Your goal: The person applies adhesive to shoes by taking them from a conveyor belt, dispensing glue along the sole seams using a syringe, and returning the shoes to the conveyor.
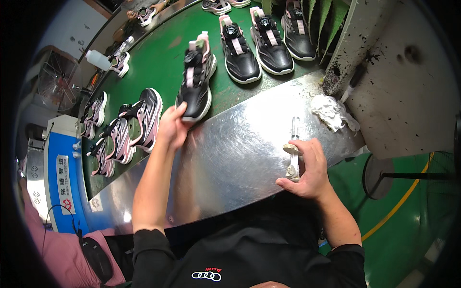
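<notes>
A black sneaker (pixel 196 98) with pink trim and a white sole is in my left hand (pixel 174 128), which is closed around its toe. The shoe is tilted, with its heel pointing away from me over the green surface. Above the metal sheet, my right hand (pixel 311 172) grips a syringe (pixel 295 128) with a clear barrel that points away from me. Pale wrapping or padding surrounds the syringe's finger flange and plunger end. My right thumb rests near the plunger end, and the fingers curl by the flange.
Several matching sneakers (pixel 240 57) stand at the far side of the green table (pixel 158 62), and more (pixel 144 120) lie at the left. A crumpled white cloth (pixel 331 111) sits on the metal sheet (pixel 230 149) beside a grey panel (pixel 408 86). A white bottle (pixel 98 59) stands farther left.
</notes>
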Demonstrator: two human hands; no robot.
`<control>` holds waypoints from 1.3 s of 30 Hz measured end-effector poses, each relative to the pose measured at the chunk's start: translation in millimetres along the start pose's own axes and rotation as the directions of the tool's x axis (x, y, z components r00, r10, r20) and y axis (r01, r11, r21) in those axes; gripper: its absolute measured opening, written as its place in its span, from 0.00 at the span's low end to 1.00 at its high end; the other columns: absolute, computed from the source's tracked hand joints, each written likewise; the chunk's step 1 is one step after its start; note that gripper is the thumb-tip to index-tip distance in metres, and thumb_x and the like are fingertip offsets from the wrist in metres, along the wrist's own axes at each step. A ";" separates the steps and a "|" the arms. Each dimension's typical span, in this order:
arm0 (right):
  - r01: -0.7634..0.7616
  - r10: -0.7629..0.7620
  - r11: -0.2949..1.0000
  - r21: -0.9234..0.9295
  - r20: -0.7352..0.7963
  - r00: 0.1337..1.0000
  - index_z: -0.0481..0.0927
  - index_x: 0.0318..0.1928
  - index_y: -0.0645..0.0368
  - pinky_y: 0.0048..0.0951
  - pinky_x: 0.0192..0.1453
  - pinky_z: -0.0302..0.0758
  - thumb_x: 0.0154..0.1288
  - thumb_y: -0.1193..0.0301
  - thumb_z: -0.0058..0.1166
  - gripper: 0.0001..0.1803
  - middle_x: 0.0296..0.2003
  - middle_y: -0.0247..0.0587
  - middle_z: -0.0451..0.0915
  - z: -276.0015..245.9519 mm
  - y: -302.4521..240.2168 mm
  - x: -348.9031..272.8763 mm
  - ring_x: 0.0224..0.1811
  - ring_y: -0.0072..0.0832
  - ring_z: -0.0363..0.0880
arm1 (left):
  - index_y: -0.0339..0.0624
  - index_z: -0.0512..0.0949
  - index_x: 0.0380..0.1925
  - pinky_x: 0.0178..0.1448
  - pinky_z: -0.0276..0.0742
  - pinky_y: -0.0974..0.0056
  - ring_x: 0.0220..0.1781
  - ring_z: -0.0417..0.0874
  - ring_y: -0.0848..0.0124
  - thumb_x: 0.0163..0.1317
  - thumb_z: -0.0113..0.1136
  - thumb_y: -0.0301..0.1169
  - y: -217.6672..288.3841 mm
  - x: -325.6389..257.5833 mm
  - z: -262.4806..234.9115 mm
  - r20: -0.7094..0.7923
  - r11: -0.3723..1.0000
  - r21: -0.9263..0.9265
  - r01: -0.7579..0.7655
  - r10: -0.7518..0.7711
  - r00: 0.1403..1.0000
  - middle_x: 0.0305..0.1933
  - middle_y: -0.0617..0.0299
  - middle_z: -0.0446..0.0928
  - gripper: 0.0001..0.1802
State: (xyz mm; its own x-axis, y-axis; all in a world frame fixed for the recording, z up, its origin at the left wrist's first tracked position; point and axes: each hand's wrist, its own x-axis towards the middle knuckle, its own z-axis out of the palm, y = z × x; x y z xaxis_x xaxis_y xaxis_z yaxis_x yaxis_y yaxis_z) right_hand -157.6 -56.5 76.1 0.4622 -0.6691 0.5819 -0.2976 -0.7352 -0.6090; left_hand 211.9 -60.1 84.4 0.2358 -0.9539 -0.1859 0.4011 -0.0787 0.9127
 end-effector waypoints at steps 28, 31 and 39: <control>-0.129 0.128 0.990 0.053 0.021 0.992 0.71 0.51 0.66 0.29 0.43 0.67 0.37 0.49 0.73 0.45 0.38 0.44 0.68 12.9 5.9 -14.0 0.38 0.33 0.68 | 0.35 0.80 0.29 0.29 0.72 0.71 0.25 0.77 0.72 0.58 0.52 0.24 121.0 -232.0 78.1 0.641 0.412 0.439 -0.798 0.479 0.600 0.28 0.59 0.77 0.07; -0.140 0.138 0.986 0.086 0.025 0.990 0.69 0.52 0.66 0.29 0.43 0.67 0.39 0.49 0.72 0.46 0.38 0.43 0.67 12.7 7.0 -15.7 0.38 0.32 0.68 | 0.37 0.81 0.27 0.27 0.71 0.72 0.23 0.76 0.74 0.58 0.53 0.25 122.9 -244.2 65.6 0.644 0.473 0.369 -0.800 0.490 0.587 0.27 0.62 0.77 0.07; -0.151 0.150 0.987 0.052 0.030 0.988 0.68 0.53 0.67 0.29 0.42 0.67 0.39 0.48 0.72 0.47 0.39 0.43 0.66 12.5 8.6 -16.3 0.38 0.31 0.67 | 0.42 0.83 0.23 0.23 0.68 0.75 0.19 0.74 0.77 0.57 0.56 0.27 113.5 -239.0 20.6 0.660 0.699 0.030 -0.714 0.523 0.539 0.24 0.68 0.78 0.08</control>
State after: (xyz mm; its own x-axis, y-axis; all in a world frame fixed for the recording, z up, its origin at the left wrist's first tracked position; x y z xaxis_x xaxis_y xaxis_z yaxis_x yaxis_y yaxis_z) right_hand -157.3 -50.6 54.7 0.4371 -0.7682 0.4678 -0.3206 -0.6190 -0.7169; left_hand 182.9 153.0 240.0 -0.2473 -0.7468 0.6174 0.0855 0.6178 0.7816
